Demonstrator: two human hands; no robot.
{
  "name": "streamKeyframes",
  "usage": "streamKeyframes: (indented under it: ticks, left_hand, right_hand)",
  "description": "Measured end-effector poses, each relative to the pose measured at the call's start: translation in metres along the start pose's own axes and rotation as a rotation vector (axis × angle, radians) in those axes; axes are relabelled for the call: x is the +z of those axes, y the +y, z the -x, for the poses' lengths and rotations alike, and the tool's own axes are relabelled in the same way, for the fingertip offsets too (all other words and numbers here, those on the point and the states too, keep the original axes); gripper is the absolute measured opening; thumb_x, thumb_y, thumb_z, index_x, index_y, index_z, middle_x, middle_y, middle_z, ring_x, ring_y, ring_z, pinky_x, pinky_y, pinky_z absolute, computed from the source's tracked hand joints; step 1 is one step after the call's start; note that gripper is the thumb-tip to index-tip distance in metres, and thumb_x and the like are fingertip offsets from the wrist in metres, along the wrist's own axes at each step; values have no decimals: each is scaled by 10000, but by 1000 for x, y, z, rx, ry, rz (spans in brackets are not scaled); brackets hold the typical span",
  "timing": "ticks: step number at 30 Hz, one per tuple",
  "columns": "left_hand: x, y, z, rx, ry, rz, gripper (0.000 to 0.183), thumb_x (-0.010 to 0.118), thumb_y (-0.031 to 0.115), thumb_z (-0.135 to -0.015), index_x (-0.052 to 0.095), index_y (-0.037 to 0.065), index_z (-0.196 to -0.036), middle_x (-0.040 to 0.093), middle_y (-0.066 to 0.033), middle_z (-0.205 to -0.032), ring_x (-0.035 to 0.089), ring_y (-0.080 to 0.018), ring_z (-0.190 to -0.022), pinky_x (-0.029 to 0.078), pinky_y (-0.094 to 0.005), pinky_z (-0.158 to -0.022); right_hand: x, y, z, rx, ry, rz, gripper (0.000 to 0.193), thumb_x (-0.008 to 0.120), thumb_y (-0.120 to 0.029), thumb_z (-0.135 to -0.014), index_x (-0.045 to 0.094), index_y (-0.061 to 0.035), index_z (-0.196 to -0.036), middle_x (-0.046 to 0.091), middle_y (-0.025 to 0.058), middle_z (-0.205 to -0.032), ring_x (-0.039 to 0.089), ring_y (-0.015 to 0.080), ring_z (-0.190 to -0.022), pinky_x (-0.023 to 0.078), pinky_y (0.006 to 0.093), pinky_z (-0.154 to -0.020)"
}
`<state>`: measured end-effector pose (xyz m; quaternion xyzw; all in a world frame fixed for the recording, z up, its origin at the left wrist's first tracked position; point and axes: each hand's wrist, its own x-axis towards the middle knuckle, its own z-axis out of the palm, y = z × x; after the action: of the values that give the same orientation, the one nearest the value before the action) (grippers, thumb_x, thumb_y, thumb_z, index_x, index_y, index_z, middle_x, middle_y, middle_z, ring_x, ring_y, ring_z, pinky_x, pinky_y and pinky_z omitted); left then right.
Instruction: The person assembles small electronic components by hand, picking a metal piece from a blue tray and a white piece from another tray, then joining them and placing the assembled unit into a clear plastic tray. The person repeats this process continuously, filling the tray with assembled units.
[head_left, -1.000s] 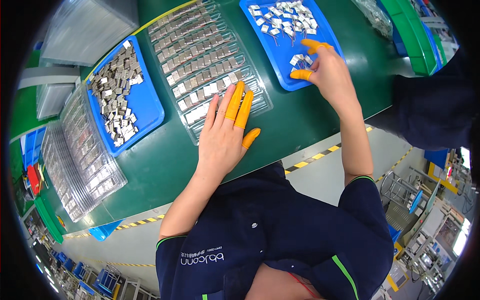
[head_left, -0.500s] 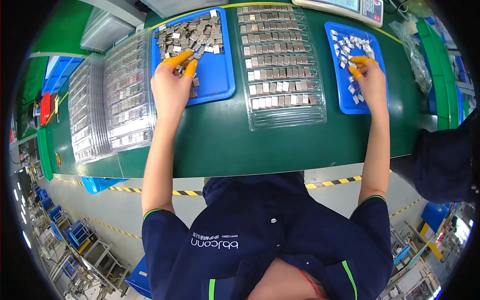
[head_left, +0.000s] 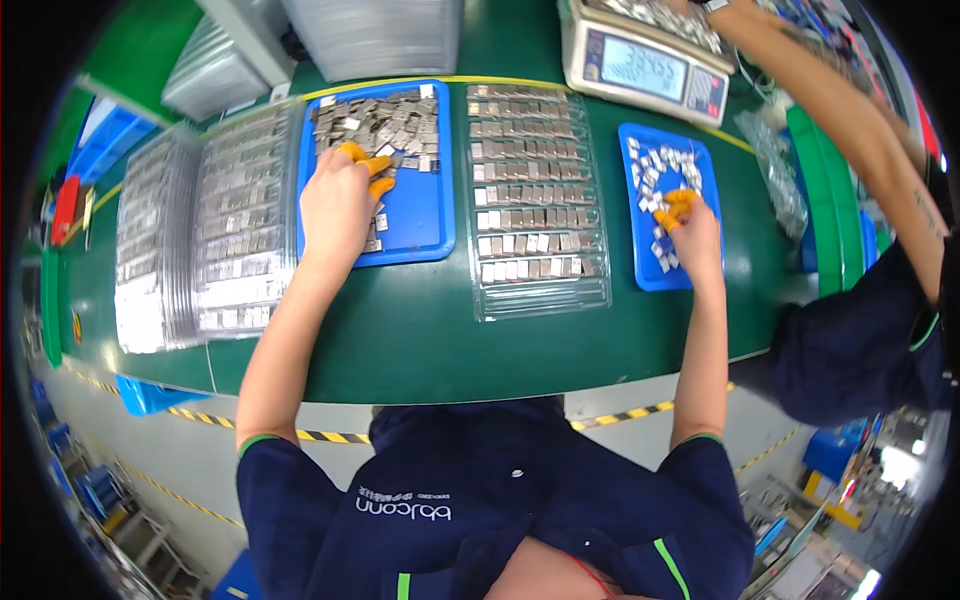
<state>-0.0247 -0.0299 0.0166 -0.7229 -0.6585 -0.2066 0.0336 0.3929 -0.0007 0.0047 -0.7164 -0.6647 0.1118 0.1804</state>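
Observation:
Yellow finger cots cover fingertips on both hands. My left hand (head_left: pixel 338 205) is over a blue tray (head_left: pixel 415 225) of small silver-grey metal pieces (head_left: pixel 385 122). Its thumb and fingers are bent together among the pieces; what lies between them is hidden. At the right, my right hand (head_left: pixel 697 243) reaches into a smaller blue tray (head_left: pixel 650 275) with small white pieces (head_left: pixel 650 165). Thumb and fingertips close in a pinch there, on something too small to make out. Between the trays lies a clear plastic blister tray (head_left: pixel 540 303) with rows of metal pieces.
Filled clear blister trays stand in stacks (head_left: pixel 155 240) at the left. Beyond the right tray is a digital scale (head_left: pixel 640 70) holding a heap of small pieces. A co-worker's arm (head_left: pixel 835 110) reaches across to it. A crumpled plastic bag (head_left: pixel 775 180) lies by a green bin (head_left: pixel 825 190).
The view has shifted, showing more of the table's far side. A co-worker's arm has come in over the scale. My left fingers have curled closer, and my right fingers have drawn together.

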Motion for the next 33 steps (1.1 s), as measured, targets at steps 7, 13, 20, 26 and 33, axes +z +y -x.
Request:
streamKeyframes:
  ticks: [7, 13, 20, 26, 33]
  left_hand:
    - [2, -8, -7, 21, -4, 78, 195, 716, 159, -666, 676, 67, -833, 580, -84, -846, 537, -269, -874, 452, -364, -766]
    - [-6, -2, 1, -108, -26, 445, 190, 701, 59, -711, 637, -1, -880, 647, -94, -880, 596, -222, -835, 478, -308, -759]
    - [-25, 17, 50, -531, -169, 1326, 231, 630, -8, -808, 605, -92, -1022, 652, -143, -947, 655, -206, -832, 525, -269, -758]
    - [-25, 64, 79, -619, -224, 1592, 303, 600, 9, -830, 562, -76, -1118, 633, -165, -994, 648, -245, -877, 537, -299, -773]
    - [-12, 97, 89, -605, -221, 1649, 273, 615, -1, -819, 580, -94, -1074, 640, -164, -961, 653, -245, -845, 541, -308, -757]
  right_hand:
    - [-7, -9, 22, -32, 191, -223, 228, 677, -72, -770, 620, -20, -984, 628, 126, -875, 620, 221, -780, 485, 318, -704]
    - [-5, 8, 19, -8, 356, -471, 263, 730, -51, -725, 642, -1, -967, 607, 94, -912, 629, 157, -759, 506, 256, -622]
    - [-10, 5, 31, 33, 199, -564, 199, 641, 40, -769, 669, 13, -964, 640, 139, -976, 627, 161, -867, 485, 257, -807]
    - [-6, -33, 48, -41, 240, -501, 247, 573, 65, -801, 626, 18, -1038, 636, 129, -1014, 613, 197, -966, 472, 271, -852]
    - [3, -108, 91, -37, 56, -1031, 201, 627, 31, -791, 651, 19, -990, 626, 75, -961, 592, 166, -919, 485, 256, -813]
